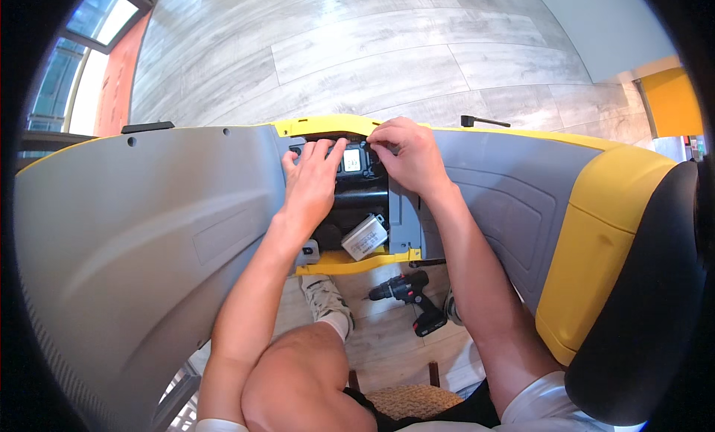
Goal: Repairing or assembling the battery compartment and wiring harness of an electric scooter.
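Observation:
A large grey and yellow machine body [149, 231] lies across in front of me with an open compartment [361, 208] in its middle. My left hand [313, 182] rests flat on the black parts inside the compartment, fingers reaching up to a small black module with a pale screen [351, 160]. My right hand [406, 153] pinches at the top right edge of that module, fingers curled on it. A white boxy part [365, 237] sits lower in the compartment, below my left wrist.
A black and red cordless drill [410, 294] lies on the wooden floor between my feet. A black seat [640, 313] curves at the right. A black handle [482, 121] pokes up behind the machine. A woven stool [406, 402] is under me.

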